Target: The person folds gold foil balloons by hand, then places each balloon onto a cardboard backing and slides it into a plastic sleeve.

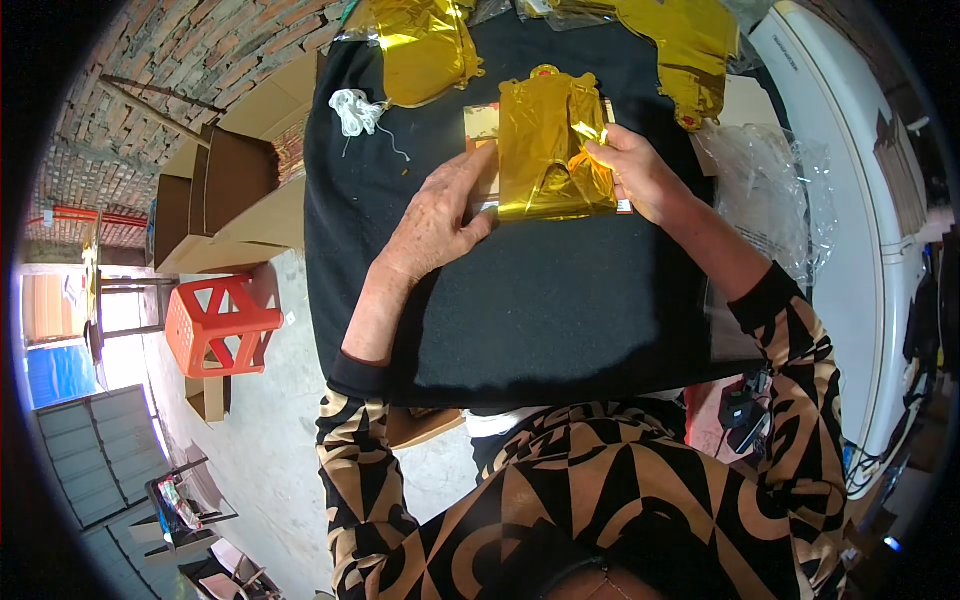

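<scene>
A folded piece of shiny gold foil (545, 150), with small scalloped tabs and a red spot along its far edge, lies on a printed card (481, 124) on the black-covered table. My right hand (640, 172) is closed at the foil's right side, thumb and fingers pinching its crumpled edge, where an orange-gold bit bunches up. On the left, my left hand (440, 210) lies with fingers stretched out flat along the card's left edge, its thumb apart and near the foil's near corner. Most of the card is hidden under the foil.
More gold foil pieces (425, 55) lie at the far left and far right (690, 50). A bundle of white string (355, 112) sits at left. Clear plastic bags (765, 190) cover the right edge, beside a white appliance (850, 200). Cardboard boxes and a red stool (220, 322) stand left.
</scene>
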Demonstrator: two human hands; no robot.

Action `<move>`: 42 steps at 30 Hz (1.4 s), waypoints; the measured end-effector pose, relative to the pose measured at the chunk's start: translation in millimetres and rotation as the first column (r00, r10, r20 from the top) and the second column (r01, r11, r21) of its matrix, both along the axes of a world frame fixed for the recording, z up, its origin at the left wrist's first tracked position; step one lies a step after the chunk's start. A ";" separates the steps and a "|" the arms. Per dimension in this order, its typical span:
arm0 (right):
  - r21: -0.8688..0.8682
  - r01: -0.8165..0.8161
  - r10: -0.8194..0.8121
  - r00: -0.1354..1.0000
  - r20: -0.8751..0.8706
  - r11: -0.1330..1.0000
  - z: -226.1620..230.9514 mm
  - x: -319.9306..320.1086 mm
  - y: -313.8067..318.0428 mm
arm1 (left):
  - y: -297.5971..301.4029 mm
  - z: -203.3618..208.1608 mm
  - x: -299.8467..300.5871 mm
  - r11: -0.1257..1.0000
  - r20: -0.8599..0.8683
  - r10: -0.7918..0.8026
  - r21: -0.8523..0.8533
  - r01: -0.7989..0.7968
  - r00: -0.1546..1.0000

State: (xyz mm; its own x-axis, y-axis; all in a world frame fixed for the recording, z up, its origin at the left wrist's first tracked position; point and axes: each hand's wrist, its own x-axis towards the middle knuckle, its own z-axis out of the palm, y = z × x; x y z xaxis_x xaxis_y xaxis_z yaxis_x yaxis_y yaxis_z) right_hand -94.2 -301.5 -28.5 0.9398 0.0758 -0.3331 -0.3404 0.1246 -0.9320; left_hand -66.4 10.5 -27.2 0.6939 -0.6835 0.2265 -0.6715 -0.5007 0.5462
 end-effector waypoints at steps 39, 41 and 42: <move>-0.178 0.117 -0.079 0.976 0.205 0.977 -27.0 16.8 6.4 | -3.8 -3.6 14.9 0.997 0.062 -0.056 -0.047 0.059 0.996; -0.204 0.132 -0.081 0.967 0.241 0.970 -33.2 20.6 5.8 | -3.2 -4.4 14.8 0.994 0.074 -0.072 -0.074 0.077 0.995; -0.308 0.149 -0.055 0.954 0.295 0.940 -37.0 24.0 2.8 | -3.4 -4.4 14.9 0.994 0.075 -0.072 -0.074 0.078 0.995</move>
